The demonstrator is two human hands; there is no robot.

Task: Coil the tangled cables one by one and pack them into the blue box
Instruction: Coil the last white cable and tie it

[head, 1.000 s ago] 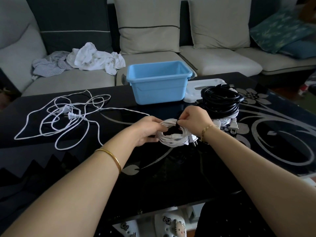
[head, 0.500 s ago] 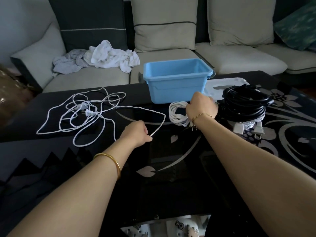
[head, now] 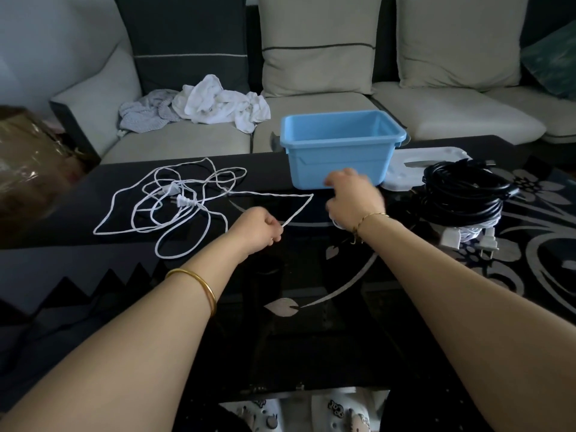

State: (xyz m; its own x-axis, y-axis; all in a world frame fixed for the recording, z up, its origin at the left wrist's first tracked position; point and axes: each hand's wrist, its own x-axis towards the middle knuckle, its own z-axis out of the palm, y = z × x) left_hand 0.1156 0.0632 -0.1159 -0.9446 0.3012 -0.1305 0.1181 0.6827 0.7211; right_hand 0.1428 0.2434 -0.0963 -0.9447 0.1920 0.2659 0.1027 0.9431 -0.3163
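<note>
A loose white cable (head: pixel 174 210) lies tangled on the left of the black glass table (head: pixel 311 338), two plugs in its middle. My left hand (head: pixel 258 229) is shut on a strand of this cable that runs off to a bend near the blue box (head: pixel 339 148). The box stands at the table's far edge and looks empty. My right hand (head: pixel 353 198) is blurred in front of the box. It covers the small white coil (head: pixel 336 222), of which only a sliver and a plug show. Its grip is unclear.
A coiled black cable (head: pixel 461 194) lies right of the box on top of white cables with plugs (head: pixel 452 241). A white lid (head: pixel 430 157) lies behind it. A sofa with crumpled cloths (head: pixel 215 101) stands beyond the table.
Both hands first held the small white coil. My right hand carried it toward the box, then shifted left over it. My left hand let go and took a strand of the tangled cable.
</note>
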